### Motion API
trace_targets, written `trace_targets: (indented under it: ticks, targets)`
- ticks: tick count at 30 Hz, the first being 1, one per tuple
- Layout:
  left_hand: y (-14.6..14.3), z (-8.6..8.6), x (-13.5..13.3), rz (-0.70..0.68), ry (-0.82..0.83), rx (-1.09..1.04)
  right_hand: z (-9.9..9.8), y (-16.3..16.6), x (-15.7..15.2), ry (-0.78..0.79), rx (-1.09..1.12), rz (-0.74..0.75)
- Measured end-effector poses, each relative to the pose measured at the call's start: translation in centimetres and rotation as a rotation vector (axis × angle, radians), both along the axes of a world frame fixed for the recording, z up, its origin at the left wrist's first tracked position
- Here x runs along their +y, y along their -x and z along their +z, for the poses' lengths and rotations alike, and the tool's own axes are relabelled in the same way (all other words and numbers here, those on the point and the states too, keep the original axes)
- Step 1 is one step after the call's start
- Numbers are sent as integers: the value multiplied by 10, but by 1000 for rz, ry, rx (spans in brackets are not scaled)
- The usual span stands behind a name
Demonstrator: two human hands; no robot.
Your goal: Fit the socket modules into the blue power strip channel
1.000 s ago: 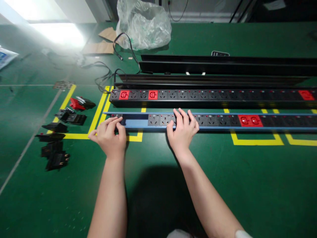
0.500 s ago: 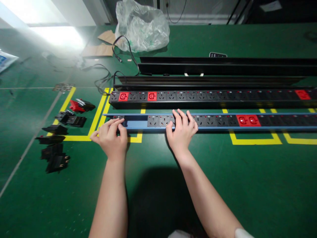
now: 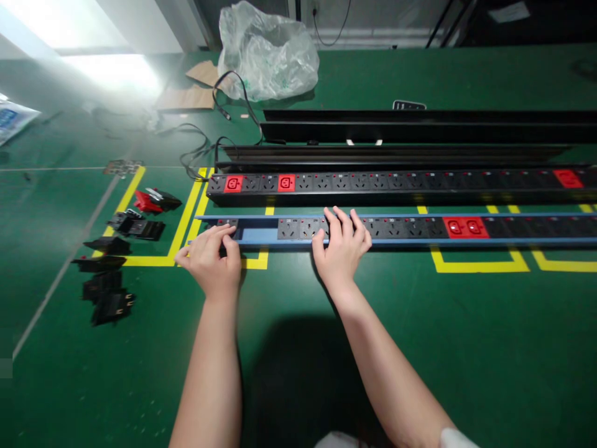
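A long blue channel rail [image 3: 259, 236] lies across the green surface, holding a row of black socket modules [image 3: 392, 227] and a pair of red ones [image 3: 466, 227]. Near its left end, my left hand [image 3: 212, 258] has its fingers closed on a black socket module [image 3: 228, 223], partly hidden beneath them. A gap of bare blue channel separates that module from the row. My right hand [image 3: 342, 252] grips across the power strip, thumb at the near side and curved fingers spread over toward the far edge, covering some sockets.
Behind the rail lies a black power strip [image 3: 340, 182] with red sockets, then black channels [image 3: 420, 132]. Loose black modules [image 3: 109, 305] and a red one [image 3: 147, 201] lie left. Farther back are cables [image 3: 247, 102], cardboard [image 3: 186, 98] and a clear plastic bag [image 3: 270, 56].
My left hand and the module under it have shifted slightly right, and the gap looks a little narrower. My right hand stays in place on the strip. The view has moved slightly.
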State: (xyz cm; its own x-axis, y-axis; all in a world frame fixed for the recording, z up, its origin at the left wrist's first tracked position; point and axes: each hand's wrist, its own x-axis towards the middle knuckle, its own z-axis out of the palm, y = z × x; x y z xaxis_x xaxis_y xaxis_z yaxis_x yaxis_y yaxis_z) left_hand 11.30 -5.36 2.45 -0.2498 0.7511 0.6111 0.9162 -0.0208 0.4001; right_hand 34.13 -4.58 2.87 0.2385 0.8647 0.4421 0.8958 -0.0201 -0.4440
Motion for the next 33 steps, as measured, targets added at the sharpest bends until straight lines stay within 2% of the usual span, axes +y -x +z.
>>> trace_targets:
  ticks: [9, 22, 33]
  targets:
    - [-9, 6, -1, -50, 9, 17, -1, 1, 0, -21, 2, -1]
    - [-7, 10, 0, -86, 54, -32, 2, 1, 0, 16, -12, -11]
    - [-5, 7, 1, -200, 9, -34, 0, 0, 0, -18, -10, -6]
